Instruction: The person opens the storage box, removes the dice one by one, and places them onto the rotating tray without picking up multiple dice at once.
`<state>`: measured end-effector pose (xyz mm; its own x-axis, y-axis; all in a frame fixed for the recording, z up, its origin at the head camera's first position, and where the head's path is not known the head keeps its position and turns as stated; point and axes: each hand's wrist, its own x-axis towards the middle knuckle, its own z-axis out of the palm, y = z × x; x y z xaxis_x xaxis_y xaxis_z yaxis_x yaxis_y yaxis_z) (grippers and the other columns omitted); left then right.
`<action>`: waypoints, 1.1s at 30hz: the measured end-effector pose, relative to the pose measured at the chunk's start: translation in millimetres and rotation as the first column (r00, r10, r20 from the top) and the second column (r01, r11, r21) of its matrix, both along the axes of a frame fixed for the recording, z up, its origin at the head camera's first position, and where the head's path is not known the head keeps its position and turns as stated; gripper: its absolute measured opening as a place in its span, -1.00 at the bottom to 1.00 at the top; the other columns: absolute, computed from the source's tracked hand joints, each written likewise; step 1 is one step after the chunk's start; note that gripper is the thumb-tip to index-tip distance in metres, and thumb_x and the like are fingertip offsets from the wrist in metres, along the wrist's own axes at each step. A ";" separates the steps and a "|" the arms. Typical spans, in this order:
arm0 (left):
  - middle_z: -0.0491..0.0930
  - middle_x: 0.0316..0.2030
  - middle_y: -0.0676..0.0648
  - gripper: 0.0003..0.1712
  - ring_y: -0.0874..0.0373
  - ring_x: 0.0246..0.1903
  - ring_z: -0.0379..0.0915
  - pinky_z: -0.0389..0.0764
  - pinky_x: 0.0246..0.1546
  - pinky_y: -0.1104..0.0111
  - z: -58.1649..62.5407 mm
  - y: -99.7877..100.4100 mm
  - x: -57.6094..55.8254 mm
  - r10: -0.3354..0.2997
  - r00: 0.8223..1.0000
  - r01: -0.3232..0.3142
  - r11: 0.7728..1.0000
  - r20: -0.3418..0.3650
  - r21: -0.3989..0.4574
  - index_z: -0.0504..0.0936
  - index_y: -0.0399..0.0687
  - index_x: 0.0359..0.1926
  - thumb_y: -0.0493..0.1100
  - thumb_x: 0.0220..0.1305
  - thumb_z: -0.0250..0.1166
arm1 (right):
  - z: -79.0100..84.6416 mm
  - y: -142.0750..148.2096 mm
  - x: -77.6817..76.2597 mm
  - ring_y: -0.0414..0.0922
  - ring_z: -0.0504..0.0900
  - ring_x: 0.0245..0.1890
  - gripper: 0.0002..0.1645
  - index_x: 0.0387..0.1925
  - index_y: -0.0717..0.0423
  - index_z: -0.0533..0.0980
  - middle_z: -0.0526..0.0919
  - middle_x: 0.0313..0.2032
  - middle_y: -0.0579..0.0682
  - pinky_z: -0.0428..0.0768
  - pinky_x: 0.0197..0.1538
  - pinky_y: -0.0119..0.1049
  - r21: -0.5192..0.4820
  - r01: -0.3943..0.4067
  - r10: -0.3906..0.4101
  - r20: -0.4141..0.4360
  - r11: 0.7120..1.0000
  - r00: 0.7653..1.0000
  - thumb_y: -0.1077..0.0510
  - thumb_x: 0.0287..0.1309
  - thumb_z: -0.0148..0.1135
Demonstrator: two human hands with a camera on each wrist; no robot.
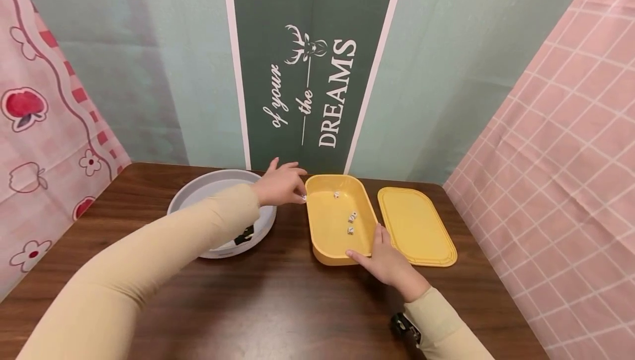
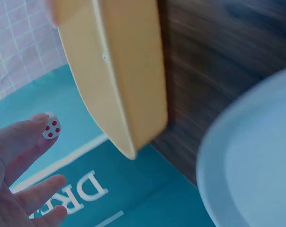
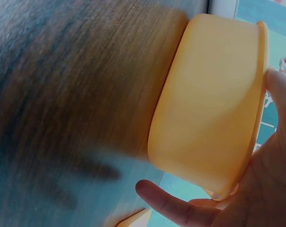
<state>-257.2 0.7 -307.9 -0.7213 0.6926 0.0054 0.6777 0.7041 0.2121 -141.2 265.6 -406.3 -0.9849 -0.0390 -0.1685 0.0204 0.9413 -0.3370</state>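
Observation:
Between thumb and index finger my left hand [image 1: 281, 184] pinches a white die [image 2: 51, 126] with red pips, close to the left rim of a yellow box [image 1: 329, 233]. The other fingers of that hand are spread. Inside the box lie several more dice [image 1: 350, 231] on its floor. My right hand [image 1: 389, 262] holds the box at its near right corner, the thumb on the near rim and the fingers along the right side. In the right wrist view, the box [image 3: 207, 99] shows its outer wall, with the thumb over the rim.
A round grey tray [image 1: 186, 197] stands left of the box, partly under my left forearm, with a dark item [image 1: 244, 235] inside it. The yellow lid [image 1: 416, 225] lies flat to the right. Cloth backdrops [image 1: 198, 73] border the wooden table [image 1: 278, 305].

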 end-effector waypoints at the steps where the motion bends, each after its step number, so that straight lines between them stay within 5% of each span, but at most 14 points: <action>1: 0.38 0.22 -0.09 -0.84 -0.11 0.35 -0.04 -0.28 0.21 -0.25 0.6 -6.1 -0.2 0.005 1.000 -0.005 1.000 -0.001 0.003 0.75 0.11 -0.25 -0.04 0.15 0.33 | 0.5 -0.4 -0.4 0.29 0.26 0.21 0.36 0.34 0.51 -0.29 -0.18 0.36 0.44 0.37 0.10 0.11 0.001 -0.003 0.003 0.003 1.000 1.000 -0.51 0.06 -0.05; 15: 0.34 0.23 -0.25 -0.77 -0.22 0.33 -0.04 -0.32 0.15 -0.32 2.7 -83.8 -7.2 0.125 0.992 -0.125 0.988 0.009 0.093 0.74 -0.01 -0.20 -0.12 0.07 0.39 | 6.1 -2.4 0.9 0.31 0.23 0.23 0.39 0.34 0.53 -0.25 -0.15 0.35 0.45 0.35 0.11 0.13 0.005 -0.005 0.005 -0.008 1.000 1.000 -0.54 0.02 -0.06; 23: 0.33 0.23 -0.29 -0.81 -0.25 0.33 -0.07 -0.33 0.12 -0.34 -13.8 -118.3 -14.7 0.186 0.981 -0.191 0.977 0.057 0.095 0.74 0.01 -0.22 -0.15 0.10 0.35 | 6.1 -2.0 2.3 0.31 0.23 0.22 0.37 0.34 0.53 -0.26 -0.16 0.35 0.45 0.34 0.11 0.14 0.002 -0.003 0.003 -0.004 1.000 1.000 -0.53 0.04 -0.06; 33: 0.34 0.20 -0.35 -0.82 -0.32 0.29 -0.01 -0.32 0.10 -0.36 -38.6 -138.3 -20.2 0.255 0.960 -0.264 0.962 0.111 0.067 0.74 -0.05 -0.24 -0.18 0.08 0.35 | 3.9 -1.2 1.9 0.31 0.24 0.22 0.40 0.34 0.53 -0.25 -0.14 0.35 0.45 0.35 0.10 0.13 0.004 -0.010 0.010 -0.014 1.000 1.000 -0.57 0.01 -0.08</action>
